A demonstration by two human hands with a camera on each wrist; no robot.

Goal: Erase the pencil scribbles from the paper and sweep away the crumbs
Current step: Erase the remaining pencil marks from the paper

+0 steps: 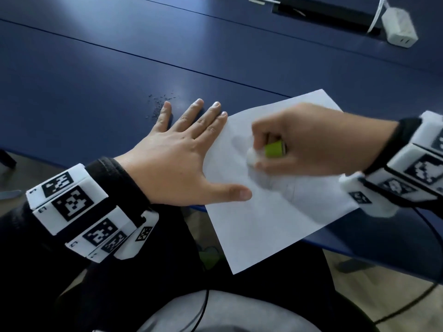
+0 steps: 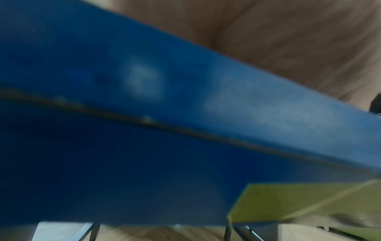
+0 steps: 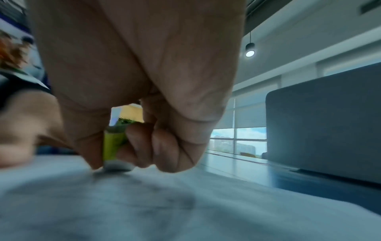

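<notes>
**Eraser pinched, sheet pinned, and a lot hanging over the edge**

We have the eraser [image 1: 268, 152] pinched in our right hand [image 1: 309, 142], thumb on one side of its green sleeve and curled fingers on the other, with the white tip pressed down on the paper [image 1: 259, 226]. Our left hand [image 1: 182, 159] lies flat with straight fingers, gripping nothing, its thumb and the edge of the palm pressing the sheet's left margin onto the blue table [image 1: 100, 75].

Faint pencil scribbles [image 1: 282, 185] show just below the eraser tip, so in our judgement erasing is only partly done. A scatter of dark crumbs [image 1: 159, 103] sits on the table beyond the left fingertips, off the paper.

The risks we see:
- The near corner of the sheet overhangs the table edge, unsupported. A hard stroke toward us could buckle or crease it.
- Only one margin is held. Rubbing far from that hand could make the paper swivel or tear.
- Sweeping carelessly could drag crumbs back across the sheet and smudge it.
</notes>
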